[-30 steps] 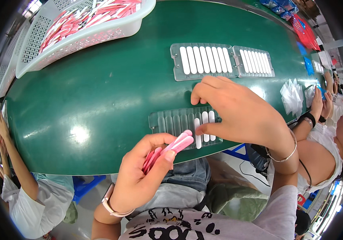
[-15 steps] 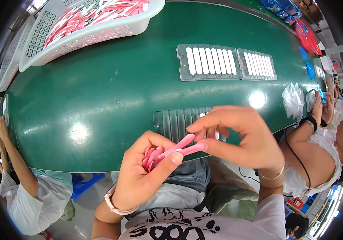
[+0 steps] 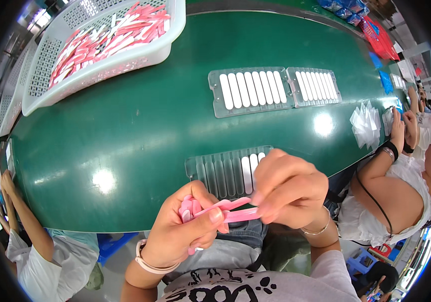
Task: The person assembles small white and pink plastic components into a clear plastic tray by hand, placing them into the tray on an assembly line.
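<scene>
My left hand (image 3: 182, 226) is closed around a bunch of small pink strips (image 3: 189, 207) with rounded ends, some showing white. Two of the strips point out to the right past the thumb. At the far end of the lower pink strip (image 3: 240, 215), the fingertips of my right hand (image 3: 291, 189) are pinched together on it. Just beyond my hands lies a clear slotted tray (image 3: 218, 173); white strips (image 3: 247, 171) fill slots toward its right, and several slots on its left hold none. My right hand hides the tray's right end.
A white perforated basket (image 3: 104, 75) of pink and white strips stands at the far left. Farther back on the green table (image 3: 125, 166) lie two joined clear trays (image 3: 291, 86) with white strips. Clear plastic bags (image 3: 365, 126) lie at right, near a co-worker's arm (image 3: 376, 161).
My right hand has gone from spread fingers to a pinch at the strip's end. The view has shifted, so basket and trays appear lower and more to the left.
</scene>
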Available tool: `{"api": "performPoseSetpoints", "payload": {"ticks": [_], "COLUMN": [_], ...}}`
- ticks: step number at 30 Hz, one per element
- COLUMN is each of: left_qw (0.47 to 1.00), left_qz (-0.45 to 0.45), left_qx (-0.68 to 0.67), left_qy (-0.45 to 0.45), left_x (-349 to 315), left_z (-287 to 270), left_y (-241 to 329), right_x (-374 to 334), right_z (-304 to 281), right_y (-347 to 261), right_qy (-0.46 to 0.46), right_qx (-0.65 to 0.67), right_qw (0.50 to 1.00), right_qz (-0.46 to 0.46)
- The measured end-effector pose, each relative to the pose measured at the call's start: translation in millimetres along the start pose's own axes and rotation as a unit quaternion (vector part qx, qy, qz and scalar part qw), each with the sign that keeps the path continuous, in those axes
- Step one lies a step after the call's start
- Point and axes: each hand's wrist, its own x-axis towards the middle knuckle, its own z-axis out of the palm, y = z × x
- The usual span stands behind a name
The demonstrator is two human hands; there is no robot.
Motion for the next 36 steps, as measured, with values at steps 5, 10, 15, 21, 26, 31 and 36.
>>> {"api": "performPoseSetpoints", "payload": {"ticks": [5,10,15,21,26,31,36], "left_qw": [0.999,0.999,0.993,0.998,0.995,0.995,0.995], "left_qz": [0.008,-0.008,0.025,-0.005,0.013,0.019,0.066], "left_qx": [0.009,-0.034,-0.112,-0.065,-0.007,-0.046,-0.026], "left_qy": [-0.031,-0.013,-0.004,0.023,0.100,0.090,0.072], "left_x": [1,-12,-13,-11,-28,-12,-7], "left_z": [-1,-13,-8,-14,-7,-16,-10], "left_y": [-5,9,13,8,8,0,-1], "right_x": [3,10,26,29,28,14,13], "right_z": [-5,21,0,-32,-12,-14,-9], "right_y": [-11,5,-14,-16,2,-9,-10], "right_qy": [-0.008,0.020,0.127,-0.015,-0.123,-0.112,-0.094], "right_qx": [-0.083,0.016,-0.071,-0.159,-0.321,-0.374,-0.407], "right_qw": [0.996,0.998,0.985,0.945,0.923,0.886,0.870], "right_qz": [-0.026,-0.060,0.094,0.285,0.170,0.250,0.263]}}
